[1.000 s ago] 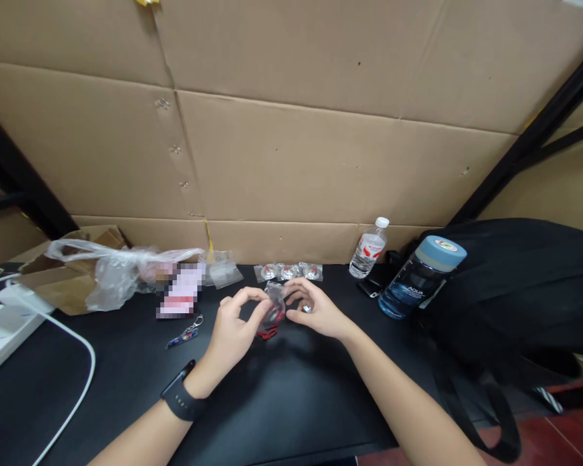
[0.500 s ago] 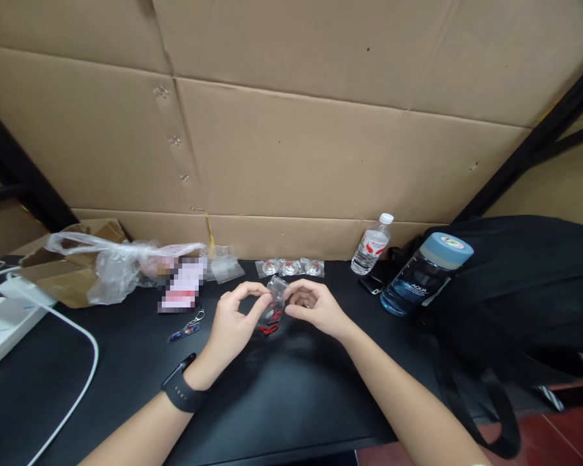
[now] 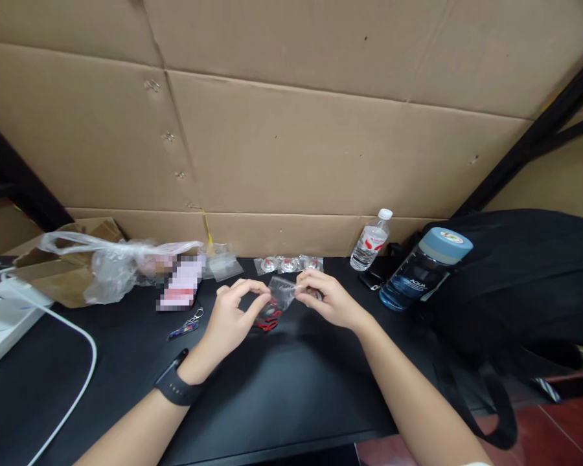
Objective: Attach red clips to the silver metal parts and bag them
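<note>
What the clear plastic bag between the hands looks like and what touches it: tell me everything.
The clear plastic bag is small, crinkled and shiny; its material looks thin and flexible. It slants over the black table: the left hand pinches its left side, the right hand its upper right end. Red loops show by its lower end; whether inside or behind is unclear, as is whether it is sealed.

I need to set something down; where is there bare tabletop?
Bare tabletop lies between the left hand , right hand and near edge; also between white cable and black watch. The back is crowded, from plastic bag to blue-lidded bottle.
</note>
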Action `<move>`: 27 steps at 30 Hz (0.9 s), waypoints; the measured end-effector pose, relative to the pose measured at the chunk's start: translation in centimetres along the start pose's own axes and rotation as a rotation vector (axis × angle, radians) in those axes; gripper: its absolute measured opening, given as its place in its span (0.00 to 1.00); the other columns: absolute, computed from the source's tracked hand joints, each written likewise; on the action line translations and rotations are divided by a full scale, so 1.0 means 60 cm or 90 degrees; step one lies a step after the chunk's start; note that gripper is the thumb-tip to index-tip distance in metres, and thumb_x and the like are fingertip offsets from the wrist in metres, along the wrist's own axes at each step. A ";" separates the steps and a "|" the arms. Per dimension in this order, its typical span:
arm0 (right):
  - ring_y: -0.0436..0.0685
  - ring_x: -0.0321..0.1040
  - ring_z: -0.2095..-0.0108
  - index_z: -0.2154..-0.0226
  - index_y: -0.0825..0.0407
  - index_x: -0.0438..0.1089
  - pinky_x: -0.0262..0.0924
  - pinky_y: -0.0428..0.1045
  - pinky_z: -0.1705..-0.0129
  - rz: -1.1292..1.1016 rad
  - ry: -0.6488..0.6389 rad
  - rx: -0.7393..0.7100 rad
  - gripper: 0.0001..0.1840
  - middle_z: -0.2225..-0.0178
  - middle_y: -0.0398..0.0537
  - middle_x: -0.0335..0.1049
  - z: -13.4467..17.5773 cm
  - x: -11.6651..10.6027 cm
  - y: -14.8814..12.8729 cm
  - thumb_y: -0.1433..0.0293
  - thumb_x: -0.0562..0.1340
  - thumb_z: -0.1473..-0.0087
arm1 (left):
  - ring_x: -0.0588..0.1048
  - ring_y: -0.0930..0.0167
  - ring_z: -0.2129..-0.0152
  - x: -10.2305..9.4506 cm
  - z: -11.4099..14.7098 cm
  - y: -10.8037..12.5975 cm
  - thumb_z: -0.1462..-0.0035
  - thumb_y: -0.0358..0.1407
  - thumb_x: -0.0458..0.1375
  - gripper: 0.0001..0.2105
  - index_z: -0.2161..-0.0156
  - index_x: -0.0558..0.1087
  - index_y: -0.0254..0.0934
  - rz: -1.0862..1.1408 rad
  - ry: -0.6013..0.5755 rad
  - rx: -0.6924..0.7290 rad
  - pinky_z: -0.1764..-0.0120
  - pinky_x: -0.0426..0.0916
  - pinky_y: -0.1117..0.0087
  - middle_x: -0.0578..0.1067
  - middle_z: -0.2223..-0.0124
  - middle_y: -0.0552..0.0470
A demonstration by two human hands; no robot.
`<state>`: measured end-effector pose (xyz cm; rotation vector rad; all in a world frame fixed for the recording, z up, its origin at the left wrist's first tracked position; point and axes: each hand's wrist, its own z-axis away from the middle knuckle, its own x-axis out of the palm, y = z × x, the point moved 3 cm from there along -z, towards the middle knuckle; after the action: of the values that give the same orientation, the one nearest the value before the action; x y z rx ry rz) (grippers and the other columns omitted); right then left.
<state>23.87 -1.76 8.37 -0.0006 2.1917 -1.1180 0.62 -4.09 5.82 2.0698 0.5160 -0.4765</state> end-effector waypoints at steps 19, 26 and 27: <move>0.55 0.74 0.59 0.48 0.47 0.64 0.67 0.52 0.55 -0.342 0.082 0.127 0.30 0.55 0.51 0.76 -0.002 0.058 0.028 0.66 0.73 0.50 | 0.79 0.68 0.63 -0.002 -0.002 -0.005 0.36 0.41 0.58 0.08 0.62 0.75 0.39 0.082 0.005 -0.022 0.57 0.69 0.68 0.80 0.62 0.51; 0.55 0.75 0.60 0.47 0.47 0.63 0.68 0.53 0.55 -0.357 0.075 0.135 0.29 0.58 0.50 0.78 -0.002 0.067 0.027 0.65 0.72 0.49 | 0.79 0.68 0.63 -0.001 -0.001 -0.003 0.37 0.40 0.59 0.07 0.63 0.75 0.40 0.067 0.021 -0.013 0.58 0.69 0.68 0.80 0.61 0.51; 0.55 0.75 0.61 0.48 0.48 0.64 0.68 0.53 0.55 -0.353 0.080 0.134 0.28 0.59 0.50 0.79 -0.002 0.065 0.026 0.65 0.72 0.48 | 0.79 0.68 0.63 -0.001 -0.002 -0.003 0.37 0.40 0.59 0.07 0.63 0.75 0.40 0.072 0.020 -0.015 0.58 0.69 0.68 0.80 0.62 0.51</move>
<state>21.19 -1.81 5.11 -0.4824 2.2344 -1.6868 0.49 -3.91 5.77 2.0746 0.4193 -0.3701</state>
